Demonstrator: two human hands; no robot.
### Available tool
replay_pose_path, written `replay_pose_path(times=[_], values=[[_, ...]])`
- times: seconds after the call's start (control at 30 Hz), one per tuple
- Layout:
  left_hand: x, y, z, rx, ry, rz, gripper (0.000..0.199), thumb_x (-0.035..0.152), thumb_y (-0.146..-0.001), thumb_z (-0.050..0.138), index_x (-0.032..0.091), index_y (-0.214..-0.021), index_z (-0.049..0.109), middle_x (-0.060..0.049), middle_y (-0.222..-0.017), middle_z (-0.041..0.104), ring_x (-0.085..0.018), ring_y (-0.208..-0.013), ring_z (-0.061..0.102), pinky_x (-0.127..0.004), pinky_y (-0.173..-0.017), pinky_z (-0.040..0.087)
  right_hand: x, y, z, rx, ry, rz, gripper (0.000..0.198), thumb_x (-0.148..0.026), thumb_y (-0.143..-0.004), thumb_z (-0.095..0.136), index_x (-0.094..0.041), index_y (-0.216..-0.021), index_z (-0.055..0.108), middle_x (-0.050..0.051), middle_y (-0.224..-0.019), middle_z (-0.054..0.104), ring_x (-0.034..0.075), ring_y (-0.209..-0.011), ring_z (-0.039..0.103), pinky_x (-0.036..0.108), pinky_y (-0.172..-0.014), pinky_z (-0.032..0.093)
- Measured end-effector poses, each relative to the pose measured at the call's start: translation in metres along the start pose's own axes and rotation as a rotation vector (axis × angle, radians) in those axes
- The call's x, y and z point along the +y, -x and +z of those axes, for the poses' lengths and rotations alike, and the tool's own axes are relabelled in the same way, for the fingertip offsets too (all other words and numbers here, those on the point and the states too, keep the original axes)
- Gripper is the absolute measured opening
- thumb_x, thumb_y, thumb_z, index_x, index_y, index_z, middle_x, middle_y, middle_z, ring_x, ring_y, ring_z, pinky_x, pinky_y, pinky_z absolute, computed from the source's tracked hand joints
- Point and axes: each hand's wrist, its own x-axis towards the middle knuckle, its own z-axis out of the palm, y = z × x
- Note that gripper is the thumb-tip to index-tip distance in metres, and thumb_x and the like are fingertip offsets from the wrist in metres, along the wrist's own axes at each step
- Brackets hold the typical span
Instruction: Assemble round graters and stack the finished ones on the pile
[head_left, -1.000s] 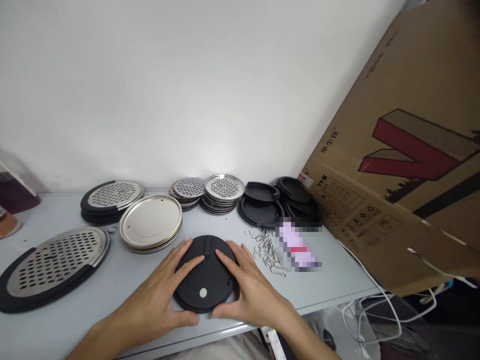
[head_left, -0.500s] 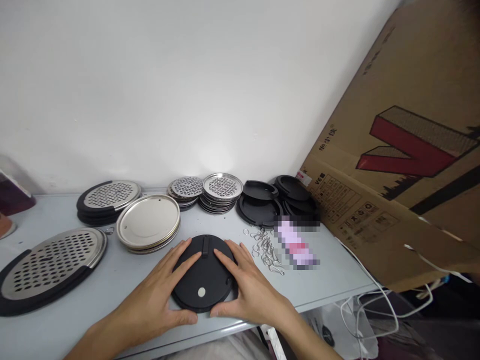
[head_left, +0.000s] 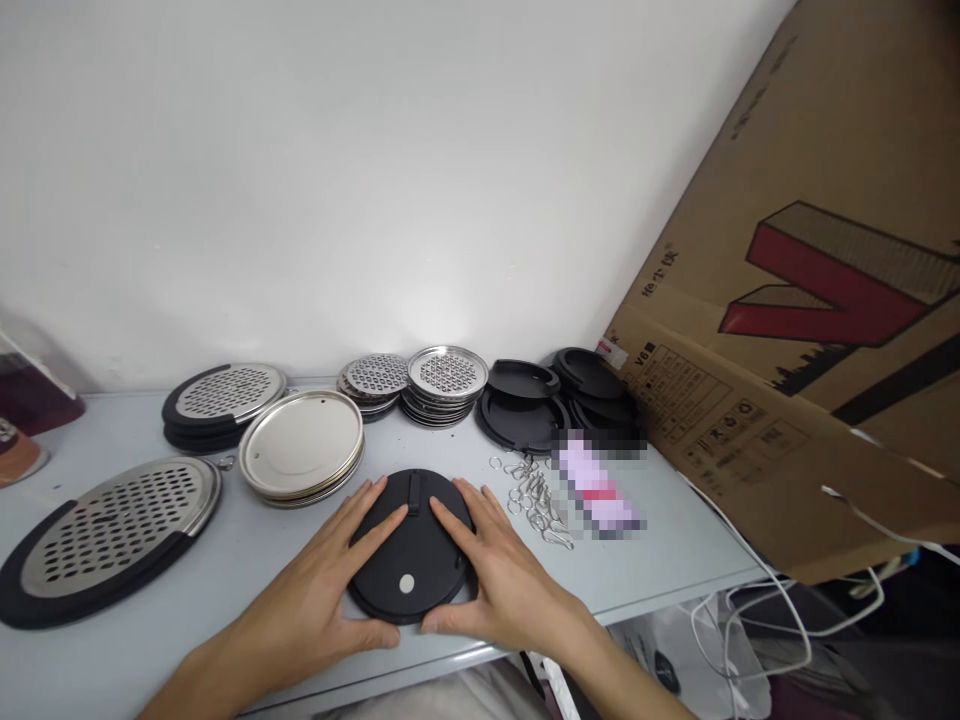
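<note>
The frame cuts off an orange container (head_left: pixel 19 455) at our far left. Our left hand (head_left: pixel 319 590), fingers spread, clasps one side of the black disc (head_left: pixel 409 545) on the table (head_left: pixel 255 540), near its front edge; our right hand (head_left: pixel 502 578) clasps the other, so much of the rim is hidden. Beyond, metal clips (head_left: pixel 536 500) lie too tangled to count, a lilac thing (head_left: pixel 596 485) is pixelated, and a cardboard box (head_left: pixel 810 400) runs out of view.
</note>
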Motion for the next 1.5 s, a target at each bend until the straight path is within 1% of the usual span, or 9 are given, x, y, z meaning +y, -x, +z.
replay_pose_path(times=[0.23, 0.37, 0.43, 0.53, 0.63, 0.8, 1.1, 1.33, 1.5], values=[[0.0, -0.001, 0.001, -0.004, 0.001, -0.008, 0.101, 0.045, -0.072, 0.079, 0.039, -0.152, 0.019, -0.004, -0.163, 0.005, -0.038, -0.146, 0.016, -0.057, -0.113, 0.028, 0.0, 0.001, 0.002, 0.014, -0.017, 0.005, 0.113, -0.072, -0.066, 0.069, -0.019, -0.154, 0.022, 0.024, -0.158, 0.017, 0.041, -0.146, 0.012, 0.063, -0.115, 0.017], [0.0, -0.001, 0.002, -0.017, -0.008, -0.027, 0.102, 0.044, -0.071, 0.08, 0.039, -0.153, 0.018, -0.004, -0.163, 0.004, -0.038, -0.147, 0.014, -0.057, -0.113, 0.028, 0.001, 0.005, 0.002, 0.05, -0.061, 0.023, 0.113, -0.074, -0.061, 0.071, -0.023, -0.152, 0.029, 0.021, -0.158, 0.019, 0.042, -0.145, 0.017, 0.061, -0.113, 0.028], [0.001, -0.001, 0.001, -0.021, -0.007, -0.032, 0.103, 0.043, -0.07, 0.081, 0.039, -0.152, 0.019, -0.004, -0.163, 0.004, -0.038, -0.146, 0.015, -0.057, -0.114, 0.028, 0.006, 0.008, -0.001, 0.134, -0.081, 0.045, 0.1, -0.069, -0.066, 0.071, -0.023, -0.148, 0.038, 0.018, -0.154, 0.031, 0.039, -0.141, 0.03, 0.056, -0.11, 0.037], [0.003, -0.001, 0.001, -0.028, -0.011, -0.056, 0.105, 0.04, -0.068, 0.082, 0.04, -0.152, 0.02, -0.002, -0.163, 0.004, -0.038, -0.146, 0.016, -0.056, -0.114, 0.029, 0.022, 0.011, -0.011, 0.392, -0.015, 0.149, 0.053, -0.046, -0.088, 0.062, -0.022, -0.135, 0.054, 0.014, -0.133, 0.057, 0.03, -0.123, 0.054, 0.047, -0.103, 0.046], [0.004, -0.001, 0.0, -0.042, -0.019, -0.077, 0.105, 0.037, -0.069, 0.082, 0.041, -0.152, 0.019, 0.0, -0.163, 0.003, -0.037, -0.146, 0.016, -0.055, -0.114, 0.03, 0.047, 0.01, -0.022, 0.528, 0.148, 0.241, 0.035, -0.023, -0.094, 0.05, -0.019, -0.127, 0.06, 0.012, -0.114, 0.066, 0.028, -0.106, 0.059, 0.046, -0.094, 0.05], [0.002, -0.002, 0.0, -0.038, -0.016, -0.071, 0.103, 0.036, -0.069, 0.081, 0.041, -0.152, 0.02, 0.001, -0.163, 0.004, -0.037, -0.146, 0.018, -0.055, -0.114, 0.029, 0.069, 0.0, -0.03, 0.376, 0.372, 0.334, 0.033, -0.006, -0.088, 0.047, -0.015, -0.109, 0.071, 0.014, -0.114, 0.064, 0.029, -0.102, 0.053, 0.042, -0.087, 0.048], [0.004, -0.001, -0.001, -0.054, -0.025, -0.088, 0.102, 0.039, -0.07, 0.081, 0.041, -0.152, 0.02, 0.001, -0.163, 0.003, -0.036, -0.147, 0.016, -0.054, -0.114, 0.029, 0.031, -0.01, -0.03, 0.151, 0.466, 0.281, 0.032, -0.001, -0.083, 0.049, -0.016, -0.098, 0.072, 0.014, -0.117, 0.059, 0.028, -0.104, 0.048, 0.037, -0.086, 0.042], [0.005, -0.003, -0.004, -0.075, -0.014, -0.1, 0.103, 0.041, -0.069, 0.081, 0.041, -0.152, 0.019, 0.001, -0.163, 0.002, -0.036, -0.147, 0.014, -0.055, -0.115, 0.026, 0.025, -0.043, -0.053, -0.165, 0.583, 0.184, 0.023, -0.001, -0.082, 0.049, -0.011, -0.081, 0.07, 0.015, -0.086, 0.068, 0.028, -0.092, 0.059, 0.036, -0.08, 0.039], [0.007, -0.003, -0.005, -0.073, 0.004, -0.105, 0.103, 0.039, -0.069, 0.081, 0.041, -0.152, 0.02, 0.001, -0.163, 0.002, -0.036, -0.147, 0.015, -0.055, -0.116, 0.025, 0.03, -0.069, -0.062, -0.263, 0.477, 0.11, 0.032, -0.005, -0.075, 0.055, -0.01, -0.105, 0.064, 0.016, -0.085, 0.07, 0.028, -0.081, 0.065, 0.032, -0.067, 0.039]])
